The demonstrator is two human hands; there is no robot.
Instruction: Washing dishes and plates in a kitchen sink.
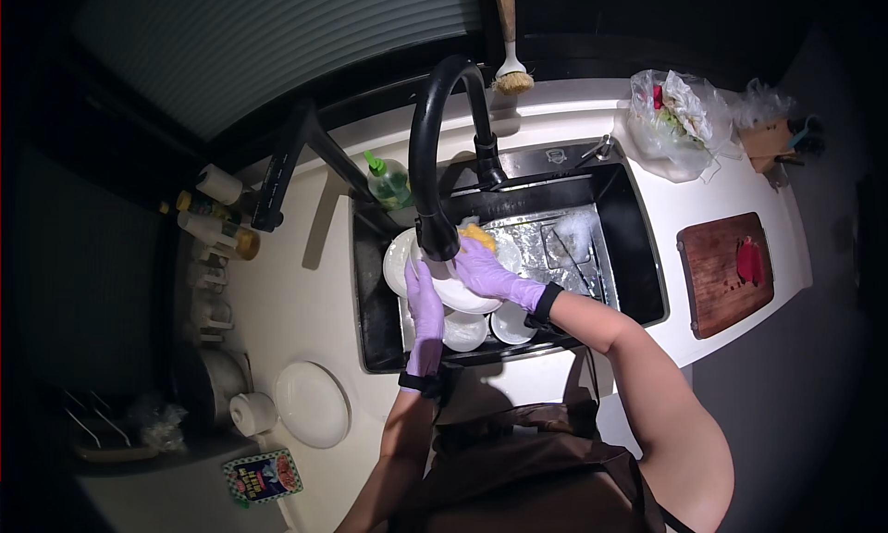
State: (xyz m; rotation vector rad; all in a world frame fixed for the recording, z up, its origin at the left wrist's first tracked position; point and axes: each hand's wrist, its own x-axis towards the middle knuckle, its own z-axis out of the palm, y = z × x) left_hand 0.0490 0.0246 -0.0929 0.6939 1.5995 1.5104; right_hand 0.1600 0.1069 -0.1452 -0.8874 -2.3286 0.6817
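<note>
In a purple glove, my left hand (424, 307) grips the left side of a white plate (468, 298) over the sink (646, 255). My right hand (480, 266), gloved alike, holds a yellow cloth or sponge (479, 237) at the plate's far side. A black faucet (431, 151) arches above and hides part of the plate. Another white plate (397, 262) lies to the left, partly covered. Two small white bowls (465, 332) (513, 323) rest near the sink's front wall. White suds (572, 231) lie at the right of the basin.
A green soap bottle (390, 184) stands behind the sink's left corner. At right are a wooden cutting board (714, 276) with red pieces and a clear plastic bag (666, 127). A white plate (312, 403) and a white lidded pot (252, 413) occupy the left counter. A brush (512, 68) hangs behind.
</note>
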